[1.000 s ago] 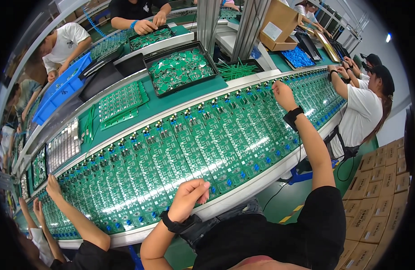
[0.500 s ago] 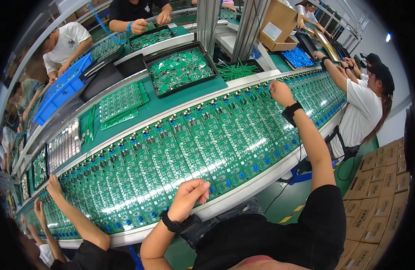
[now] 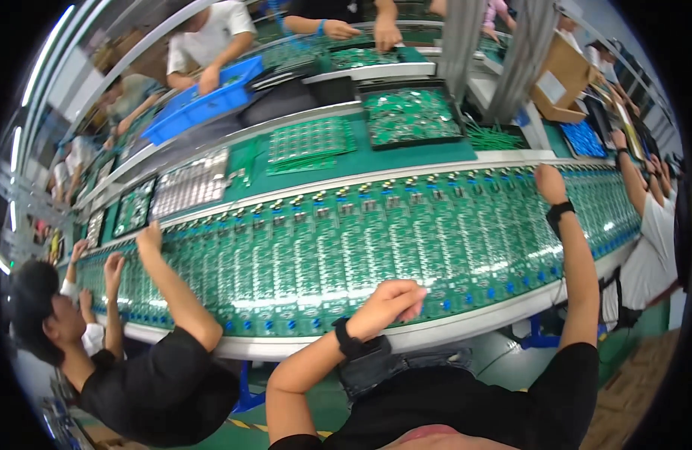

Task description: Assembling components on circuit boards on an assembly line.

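Note:
A long row of green circuit boards (image 3: 338, 255) lies side by side on the line in front of me, with small blue parts along the near edge and dark and yellow parts along the far edge. My left hand (image 3: 388, 306) is over the near edge of the boards, fingers curled and pressed together. Farther right, my right hand (image 3: 550, 184) is closed at the far edge of the row, beside the metal rail (image 3: 503, 158). Whatever either hand may hold is hidden. A black band circles each wrist.
Beyond the rail are a black tray of small green boards (image 3: 413, 114), stacked board panels (image 3: 310, 141), green strips (image 3: 494, 138) and a blue bin (image 3: 203, 99). A co-worker in black (image 3: 158, 382) reaches over the line at left. Another in white (image 3: 649, 236) works at right.
My view has swung left, so the line and trays appear farther right and the left co-worker shows more fully. Both my hands remain closed over the boards.

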A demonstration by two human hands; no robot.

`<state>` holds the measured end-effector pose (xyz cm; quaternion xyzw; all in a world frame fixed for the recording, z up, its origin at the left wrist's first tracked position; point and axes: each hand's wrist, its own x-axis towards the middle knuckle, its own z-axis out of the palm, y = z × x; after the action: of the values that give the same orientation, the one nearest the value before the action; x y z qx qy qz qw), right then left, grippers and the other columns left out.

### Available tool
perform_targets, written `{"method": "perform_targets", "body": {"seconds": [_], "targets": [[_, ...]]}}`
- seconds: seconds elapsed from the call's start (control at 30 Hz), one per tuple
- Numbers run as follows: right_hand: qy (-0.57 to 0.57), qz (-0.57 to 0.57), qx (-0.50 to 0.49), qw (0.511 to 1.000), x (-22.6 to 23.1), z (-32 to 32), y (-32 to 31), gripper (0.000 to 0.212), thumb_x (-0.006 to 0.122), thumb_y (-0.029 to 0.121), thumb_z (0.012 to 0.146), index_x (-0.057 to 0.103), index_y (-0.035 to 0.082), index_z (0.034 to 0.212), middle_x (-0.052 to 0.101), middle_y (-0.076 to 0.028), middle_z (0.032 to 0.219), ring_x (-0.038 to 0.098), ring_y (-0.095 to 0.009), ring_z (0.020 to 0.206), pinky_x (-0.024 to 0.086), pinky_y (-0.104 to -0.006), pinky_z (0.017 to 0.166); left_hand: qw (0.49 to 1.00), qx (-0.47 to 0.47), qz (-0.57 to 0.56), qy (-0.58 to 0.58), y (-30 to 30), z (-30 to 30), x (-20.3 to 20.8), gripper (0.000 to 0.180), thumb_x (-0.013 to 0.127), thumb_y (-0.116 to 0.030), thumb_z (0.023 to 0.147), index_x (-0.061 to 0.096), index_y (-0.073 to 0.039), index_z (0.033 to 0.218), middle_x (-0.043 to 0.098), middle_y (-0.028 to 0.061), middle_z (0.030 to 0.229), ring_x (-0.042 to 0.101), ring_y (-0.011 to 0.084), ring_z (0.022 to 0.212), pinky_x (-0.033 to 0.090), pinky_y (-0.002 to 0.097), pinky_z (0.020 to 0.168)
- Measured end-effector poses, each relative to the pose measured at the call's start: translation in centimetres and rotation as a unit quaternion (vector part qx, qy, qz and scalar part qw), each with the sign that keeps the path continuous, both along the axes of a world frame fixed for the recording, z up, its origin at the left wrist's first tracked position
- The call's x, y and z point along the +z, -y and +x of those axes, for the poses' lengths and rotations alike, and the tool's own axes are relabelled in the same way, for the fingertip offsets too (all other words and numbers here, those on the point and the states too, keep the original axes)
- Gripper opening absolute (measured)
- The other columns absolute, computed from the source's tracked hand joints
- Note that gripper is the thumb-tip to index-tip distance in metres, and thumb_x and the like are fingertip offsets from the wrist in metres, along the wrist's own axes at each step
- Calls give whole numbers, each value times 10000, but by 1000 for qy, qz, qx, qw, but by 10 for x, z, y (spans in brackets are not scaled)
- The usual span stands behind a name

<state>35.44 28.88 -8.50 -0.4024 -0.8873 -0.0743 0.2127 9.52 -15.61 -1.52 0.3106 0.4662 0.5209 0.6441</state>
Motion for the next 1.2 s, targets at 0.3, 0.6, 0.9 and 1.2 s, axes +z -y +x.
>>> {"method": "perform_targets", "body": {"seconds": [0.3, 0.6, 0.9, 1.2], "targets": [[-7, -13, -61, 998, 35, -22, 31, 61, 566, 97, 710, 585, 49, 742, 581, -149, 722, 575, -323, 716, 451, -384, 626, 999, -6, 51, 3, -2, 1, -11, 316, 511, -261, 885, 520, -68, 634, 500, -29, 581, 436, 36, 505, 344, 186, 464], [-64, -145, 173, 972, 109, -170, 68, 180, 641, 198, 734, 606, 22, 748, 597, -114, 714, 586, -232, 666, 457, -335, 604, 997, 9, 72, -11, -7, -7, -13, 329, 498, -293, 890, 519, -80, 640, 492, -39, 583, 434, 34, 518, 343, 178, 483], [-113, -57, 156, 980, 58, -303, 72, 232, 705, 200, 656, 566, 27, 724, 578, -125, 691, 583, -290, 668, 461, -377, 599, 999, 28, 32, -25, -2, -7, 2, 296, 491, -253, 896, 530, -76, 662, 504, -33, 598, 457, 45, 542, 351, 188, 503], [-252, -243, 223, 910, 44, -296, 57, 157, 649, 55, 695, 553, 20, 814, 540, -62, 673, 559, -179, 591, 440, -298, 542, 980, 58, 56, -184, -84, -63, 72, 214, 512, -228, 870, 566, -74, 732, 545, -15, 639, 508, 59, 563, 390, 201, 499]]}}
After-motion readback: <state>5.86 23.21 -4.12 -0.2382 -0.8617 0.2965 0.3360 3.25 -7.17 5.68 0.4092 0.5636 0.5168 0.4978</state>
